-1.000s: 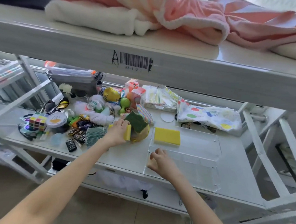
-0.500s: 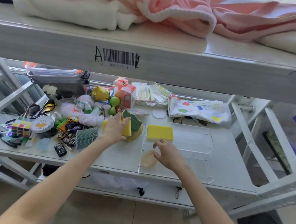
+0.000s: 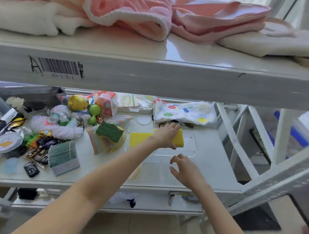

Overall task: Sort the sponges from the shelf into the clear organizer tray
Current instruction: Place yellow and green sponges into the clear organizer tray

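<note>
The left hand (image 3: 167, 136) grips a yellow sponge (image 3: 179, 140) over the far part of the clear tray (image 3: 193, 145), beside a second yellow sponge (image 3: 140, 138) lying flat inside. The right hand (image 3: 185, 169) hovers open over the near compartments. Left of the tray, one green-topped sponge (image 3: 110, 131) sits on piled clutter, toy cars (image 3: 41, 146) nearby; a spotted pouch (image 3: 184, 114) lies behind on the shelf (image 3: 219, 165).

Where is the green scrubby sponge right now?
In the head view, the green-topped yellow sponge sits left of the clear plastic organizer tray, tilted on a pile of cloths, just in front of the green dumbbell toy.
</note>
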`<state>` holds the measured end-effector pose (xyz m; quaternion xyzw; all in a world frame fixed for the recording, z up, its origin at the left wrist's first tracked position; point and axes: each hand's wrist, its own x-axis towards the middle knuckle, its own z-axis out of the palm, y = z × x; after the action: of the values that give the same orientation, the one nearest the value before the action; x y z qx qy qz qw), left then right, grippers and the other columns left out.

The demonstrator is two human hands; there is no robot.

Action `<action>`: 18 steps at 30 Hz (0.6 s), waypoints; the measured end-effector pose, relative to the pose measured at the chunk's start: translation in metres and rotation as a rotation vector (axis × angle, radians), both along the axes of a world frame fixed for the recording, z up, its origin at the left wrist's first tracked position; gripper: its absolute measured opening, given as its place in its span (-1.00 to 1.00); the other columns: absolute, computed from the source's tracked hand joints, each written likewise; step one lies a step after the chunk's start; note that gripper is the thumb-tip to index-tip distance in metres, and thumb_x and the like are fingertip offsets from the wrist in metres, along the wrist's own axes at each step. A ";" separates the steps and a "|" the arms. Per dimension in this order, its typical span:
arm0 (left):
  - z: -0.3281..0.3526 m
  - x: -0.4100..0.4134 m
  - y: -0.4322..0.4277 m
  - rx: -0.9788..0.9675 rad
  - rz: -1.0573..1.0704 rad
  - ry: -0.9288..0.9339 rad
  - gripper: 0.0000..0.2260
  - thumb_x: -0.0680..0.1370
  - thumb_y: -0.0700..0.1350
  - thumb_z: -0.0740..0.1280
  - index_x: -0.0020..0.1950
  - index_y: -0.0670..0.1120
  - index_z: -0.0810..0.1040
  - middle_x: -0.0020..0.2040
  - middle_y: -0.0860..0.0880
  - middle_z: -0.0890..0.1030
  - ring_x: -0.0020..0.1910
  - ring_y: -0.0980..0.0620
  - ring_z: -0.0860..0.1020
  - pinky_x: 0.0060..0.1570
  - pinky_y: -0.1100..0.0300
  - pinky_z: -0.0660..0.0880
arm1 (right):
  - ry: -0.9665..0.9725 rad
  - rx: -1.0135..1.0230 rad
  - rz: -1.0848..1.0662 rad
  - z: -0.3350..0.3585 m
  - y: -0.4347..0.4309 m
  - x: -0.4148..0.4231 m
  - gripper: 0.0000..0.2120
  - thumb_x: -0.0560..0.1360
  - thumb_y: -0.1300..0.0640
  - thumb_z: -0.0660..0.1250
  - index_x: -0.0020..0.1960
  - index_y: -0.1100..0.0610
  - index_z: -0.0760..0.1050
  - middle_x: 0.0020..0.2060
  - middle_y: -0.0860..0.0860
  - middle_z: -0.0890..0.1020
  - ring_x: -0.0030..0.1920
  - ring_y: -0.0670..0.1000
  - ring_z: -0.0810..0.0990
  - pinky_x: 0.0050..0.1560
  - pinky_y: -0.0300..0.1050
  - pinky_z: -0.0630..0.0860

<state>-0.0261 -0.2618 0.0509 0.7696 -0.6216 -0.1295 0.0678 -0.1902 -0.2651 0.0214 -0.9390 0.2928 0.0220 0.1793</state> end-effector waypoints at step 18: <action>-0.011 0.071 0.065 -0.110 0.256 -0.088 -0.72 0.49 -0.32 0.22 0.20 -0.17 0.44 0.21 -0.17 0.45 0.24 -0.18 0.39 0.03 0.01 0.41 | -0.007 0.022 0.192 0.011 0.014 0.052 -0.73 0.59 0.03 0.18 0.22 0.11 0.45 0.19 0.07 0.51 0.18 0.12 0.51 0.09 0.01 0.46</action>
<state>0.0447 -0.1966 0.0399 0.8426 -0.5269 -0.0515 0.0986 -0.1382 -0.2508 0.0322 -0.9608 0.2007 0.0390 0.1875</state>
